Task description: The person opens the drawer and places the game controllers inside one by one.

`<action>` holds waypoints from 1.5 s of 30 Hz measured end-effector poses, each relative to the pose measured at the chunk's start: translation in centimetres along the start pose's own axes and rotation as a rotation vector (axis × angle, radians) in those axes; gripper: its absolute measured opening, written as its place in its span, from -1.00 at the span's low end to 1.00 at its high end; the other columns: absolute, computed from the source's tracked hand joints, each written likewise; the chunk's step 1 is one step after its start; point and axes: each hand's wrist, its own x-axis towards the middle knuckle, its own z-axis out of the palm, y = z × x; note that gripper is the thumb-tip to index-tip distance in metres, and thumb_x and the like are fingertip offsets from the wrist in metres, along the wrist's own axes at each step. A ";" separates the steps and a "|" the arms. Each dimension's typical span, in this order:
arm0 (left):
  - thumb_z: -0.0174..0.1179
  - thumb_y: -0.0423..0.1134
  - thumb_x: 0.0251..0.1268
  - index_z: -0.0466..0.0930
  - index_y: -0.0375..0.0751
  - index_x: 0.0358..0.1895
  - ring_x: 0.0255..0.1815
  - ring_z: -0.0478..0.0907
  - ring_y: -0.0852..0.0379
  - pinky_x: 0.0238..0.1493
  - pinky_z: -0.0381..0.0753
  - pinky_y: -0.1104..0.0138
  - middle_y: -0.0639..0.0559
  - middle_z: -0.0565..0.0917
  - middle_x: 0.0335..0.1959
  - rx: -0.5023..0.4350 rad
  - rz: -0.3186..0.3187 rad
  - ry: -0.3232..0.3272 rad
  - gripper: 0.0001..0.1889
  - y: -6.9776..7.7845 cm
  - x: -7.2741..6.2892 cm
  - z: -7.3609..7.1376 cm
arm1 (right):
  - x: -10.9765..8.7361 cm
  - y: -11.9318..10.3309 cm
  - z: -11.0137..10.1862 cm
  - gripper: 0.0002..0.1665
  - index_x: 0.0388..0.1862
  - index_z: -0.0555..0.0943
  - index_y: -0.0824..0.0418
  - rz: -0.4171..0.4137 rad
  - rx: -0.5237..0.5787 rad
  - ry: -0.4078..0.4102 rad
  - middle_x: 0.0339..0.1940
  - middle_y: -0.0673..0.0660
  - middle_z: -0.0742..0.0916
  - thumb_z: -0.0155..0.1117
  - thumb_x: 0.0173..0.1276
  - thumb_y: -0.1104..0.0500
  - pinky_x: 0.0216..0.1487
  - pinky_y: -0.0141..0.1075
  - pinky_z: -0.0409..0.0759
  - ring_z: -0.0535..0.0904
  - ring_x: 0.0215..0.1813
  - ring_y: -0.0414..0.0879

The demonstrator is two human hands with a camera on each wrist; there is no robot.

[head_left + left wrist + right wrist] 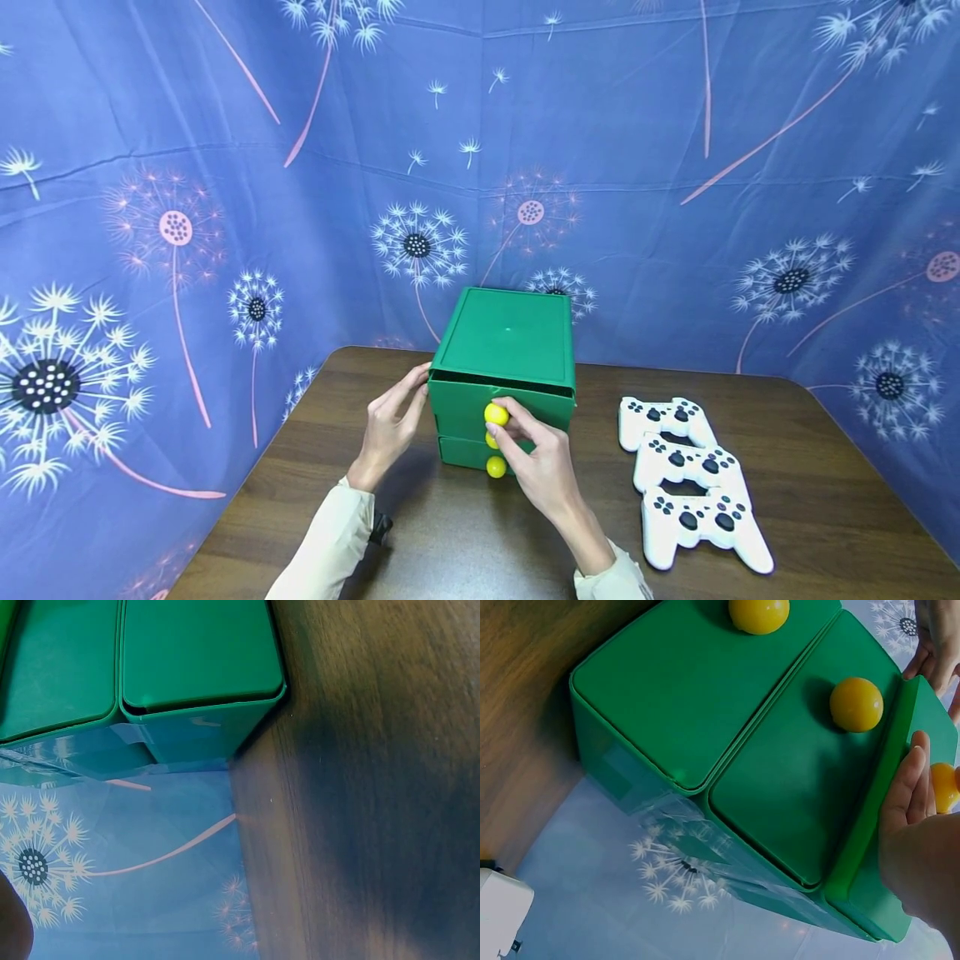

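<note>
A green drawer cabinet [506,333] with round yellow knobs stands on the table. Its top drawer [461,410] juts out past the drawers below, and a dark gap shows under the cabinet's lid. The thumb and fingers of my right hand [542,468] pinch the top yellow knob [496,414]. My left hand [390,427] touches the cabinet's upper left front corner with its fingertips, fingers mostly straight. In the right wrist view, the middle knob [856,705] and bottom knob [759,613] sit free on their drawer fronts.
Several white game controllers [697,483] lie in an overlapping column on the right of the wooden table [315,500]. Behind the table hangs a blue dandelion-print cloth [637,108]. Clear tape [705,825] runs along the cabinet's side.
</note>
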 end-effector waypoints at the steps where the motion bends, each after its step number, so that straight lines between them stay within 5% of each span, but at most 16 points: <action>1: 0.27 -0.80 0.14 0.61 -0.45 0.26 0.02 0.74 -0.16 0.16 0.68 0.33 -0.21 0.73 0.13 0.001 0.002 0.000 -0.43 -0.1 0.0 0.0 | -0.1 -0.1 0.0 -0.55 0.15 0.70 0.24 -0.002 0.000 0.003 -0.30 0.06 0.82 0.46 0.30 0.47 -0.25 -0.41 0.75 0.75 -0.32 -0.10; 28: 0.28 -0.76 0.19 0.60 -0.44 0.27 0.03 0.74 -0.11 0.17 0.67 0.32 -0.23 0.74 0.09 0.003 0.009 -0.007 -0.46 -0.1 -0.1 -0.1 | -1.9 -1.9 0.1 -0.59 0.16 0.70 0.23 0.038 0.052 -0.030 -0.19 0.05 0.82 0.44 0.35 0.42 -0.25 -0.39 0.76 0.78 -0.32 -0.06; 37: 0.20 -0.43 0.53 0.60 -0.42 0.28 0.02 0.74 -0.12 0.17 0.67 0.34 -0.21 0.74 0.09 0.006 0.007 -0.010 -0.66 -0.2 -0.3 -0.3 | -2.5 -2.4 0.1 -0.60 0.16 0.69 0.23 -0.004 0.047 -0.024 -0.22 0.05 0.81 0.42 0.37 0.43 -0.24 -0.42 0.74 0.77 -0.35 -0.09; 45: 0.28 -0.78 0.16 0.60 -0.45 0.28 0.02 0.74 -0.13 0.15 0.68 0.34 -0.20 0.74 0.10 0.012 0.012 -0.013 -0.44 -0.2 -0.1 -0.2 | -2.8 -2.9 0.1 -0.59 0.15 0.69 0.25 -0.022 0.047 -0.008 -0.23 0.06 0.81 0.44 0.34 0.44 -0.22 -0.44 0.73 0.76 -0.36 -0.08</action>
